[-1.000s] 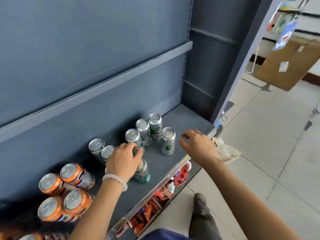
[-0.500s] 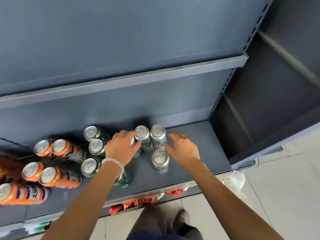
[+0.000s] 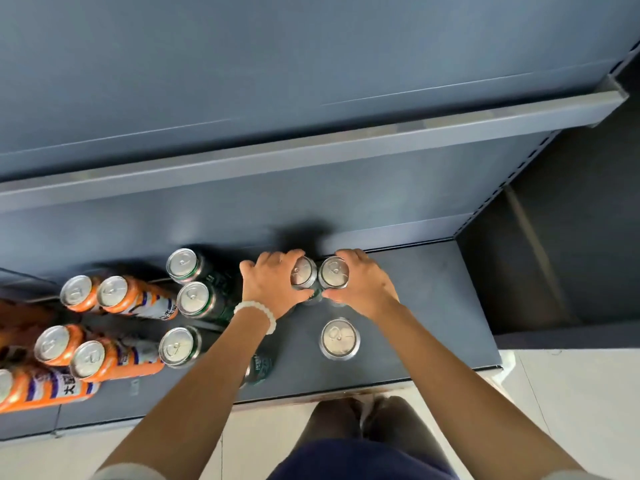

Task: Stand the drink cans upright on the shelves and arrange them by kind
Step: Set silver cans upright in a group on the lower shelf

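Note:
Two upright green cans stand side by side at the back of the dark shelf [image 3: 433,306]. My left hand [image 3: 272,285] grips the left can [image 3: 302,271], and my right hand [image 3: 363,287] grips the right can [image 3: 334,271]. A third green can [image 3: 339,338] stands alone in front of them. Under my left forearm another green can [image 3: 259,367] is partly hidden. Three more green cans [image 3: 188,299] stand to the left. Several orange cans [image 3: 114,294] cluster at the far left.
An upper shelf edge [image 3: 311,150] overhangs the cans. The shelf's right part is bare up to the side panel [image 3: 485,202]. A tiled floor [image 3: 571,410] and my legs [image 3: 363,427] are below the shelf front.
The view swung to face the shelf squarely. Both hands moved back and closed around the two rear green cans; my right hand was beside them before.

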